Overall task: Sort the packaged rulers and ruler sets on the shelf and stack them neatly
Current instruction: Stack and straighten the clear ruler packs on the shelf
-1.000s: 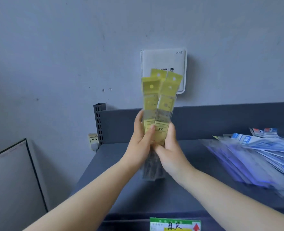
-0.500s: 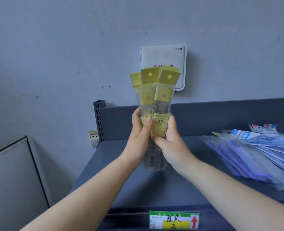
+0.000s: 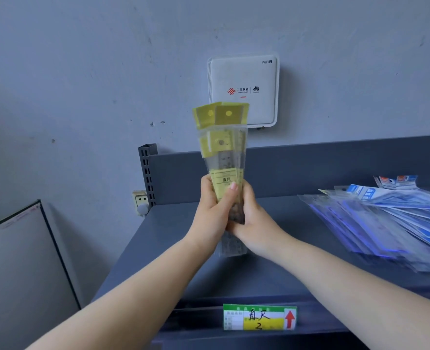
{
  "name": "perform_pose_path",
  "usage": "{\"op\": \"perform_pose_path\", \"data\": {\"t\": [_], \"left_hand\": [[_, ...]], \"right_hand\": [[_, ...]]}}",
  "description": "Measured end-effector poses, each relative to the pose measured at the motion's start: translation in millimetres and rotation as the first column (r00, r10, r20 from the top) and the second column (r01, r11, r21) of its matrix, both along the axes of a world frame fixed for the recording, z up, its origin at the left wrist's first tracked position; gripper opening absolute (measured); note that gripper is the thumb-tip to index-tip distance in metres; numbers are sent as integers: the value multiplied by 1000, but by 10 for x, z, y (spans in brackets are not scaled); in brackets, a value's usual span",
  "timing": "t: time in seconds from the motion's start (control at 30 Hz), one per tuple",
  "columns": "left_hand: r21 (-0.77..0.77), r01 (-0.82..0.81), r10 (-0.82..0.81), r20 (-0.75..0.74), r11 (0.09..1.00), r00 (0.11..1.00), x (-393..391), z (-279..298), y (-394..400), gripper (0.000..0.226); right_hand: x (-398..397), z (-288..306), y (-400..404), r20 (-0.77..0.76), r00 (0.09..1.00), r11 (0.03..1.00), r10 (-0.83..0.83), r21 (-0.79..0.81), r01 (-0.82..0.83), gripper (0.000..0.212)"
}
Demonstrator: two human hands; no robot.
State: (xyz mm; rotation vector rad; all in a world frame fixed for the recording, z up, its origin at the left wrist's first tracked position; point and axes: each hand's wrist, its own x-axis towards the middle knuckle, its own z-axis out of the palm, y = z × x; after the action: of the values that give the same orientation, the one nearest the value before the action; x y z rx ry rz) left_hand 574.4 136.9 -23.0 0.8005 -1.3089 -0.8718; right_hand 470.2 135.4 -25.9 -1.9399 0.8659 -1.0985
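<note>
At the centre of the frame a bundle of yellow-headed ruler packs [image 3: 221, 157] is held upright above the shelf [image 3: 173, 251]. The left hand [image 3: 212, 210] is wrapped round its lower half, thumb laid across the yellow label; the right hand [image 3: 253, 218] is curled round the same part from the other side. The yellow header cards are fanned apart at the top, so the packs are judged not yet squared. The clear sleeves look glossy and are likely to slide over one another; the rulers inside are judged light, thin and stiff lengthwise. A hold low on the bundle, as here, leaves the top free to splay; a grip nearer the middle, with the bottom edges tapped on the shelf, would probably align them.

At the right of the frame a loose, slanting pile of blue-printed packs [image 3: 385, 223] is spread on the shelf, well apart from the hands. The shelf is dark grey metal with a raised back panel. A green and yellow price label [image 3: 259, 317] is fixed to its front edge, at lower centre. On the grey wall behind, a white router [image 3: 243, 79] is mounted at upper centre, and a wall socket [image 3: 140, 199] is seen beside the slotted upright.
</note>
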Motion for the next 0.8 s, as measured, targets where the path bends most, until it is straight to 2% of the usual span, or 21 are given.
{"op": "perform_pose_path", "data": {"t": [0.1,0.2,0.3,0.33,0.37,0.4,0.43,0.47,0.5,0.53,0.57,0.6,0.63,0.67,0.7,0.73,0.8], "left_hand": [[-1,38,-38,-82,999,996,-7,68,-23,18],[-6,33,-33,-127,999,991,161,180,-32,36],[-37,-193,177,-265,981,948,509,322,68,68],[-69,-327,300,-259,943,918,626,354,129,76],[-135,-473,446,-189,871,875,733,372,195,80],[-244,-577,580,-68,780,812,828,373,246,82],[-364,-606,670,71,707,739,891,373,288,82],[-452,-565,703,230,690,673,907,378,321,83],[-501,-481,689,422,719,590,891,388,342,85],[-521,-376,642,626,767,443,842,391,345,88],[-525,-264,580,784,809,220,778,380,313,90],[-503,-172,510,860,847,-1,706,359,254,89],[-457,-126,437,885,881,-159,636,334,177,87],[-400,-122,360,897,908,-256,572,311,102,84],[-336,-140,281,909,932,-309,521,293,27,80],[-259,-175,193,927,950,-321,475,283,-37,74],[-102,-233,32,957,967,-288,411,259,-114,56]], "right_hand": [[-94,238,4,-175,984,989,-41,-147,15,74],[-277,571,-55,-475,869,950,-138,-310,-19,77],[-409,764,-125,-697,696,949,-174,-308,-72,75],[-417,766,-150,-745,642,949,-179,-302,-86,72],[-405,734,-171,-790,584,949,-186,-298,-102,68],[-373,670,-191,-833,518,948,-194,-295,-120,63],[-331,573,-205,-875,443,948,-198,-285,-140,58],[-289,464,-214,-909,368,950,-195,-269,-160,54],[-249,370,-220,-932,308,952,-192,-253,-171,51],[-221,307,-227,-941,274,953,-198,-251,-172,49],[-206,284,-233,-940,268,950,-210,-261,-170,47],[-204,290,-248,-936,275,948,-220,-271,-165,47],[-202,302,-260,-934,278,947,-224,-275,-163,46],[-199,305,-264,-934,275,944,-228,-281,-171,45],[-190,301,-265,-933,274,941,-232,-287,-180,43],[-183,292,-265,-932,276,937,-237,-294,-190,40],[-219,311,-250,-931,269,934,-249,-304,-188,41]]}}
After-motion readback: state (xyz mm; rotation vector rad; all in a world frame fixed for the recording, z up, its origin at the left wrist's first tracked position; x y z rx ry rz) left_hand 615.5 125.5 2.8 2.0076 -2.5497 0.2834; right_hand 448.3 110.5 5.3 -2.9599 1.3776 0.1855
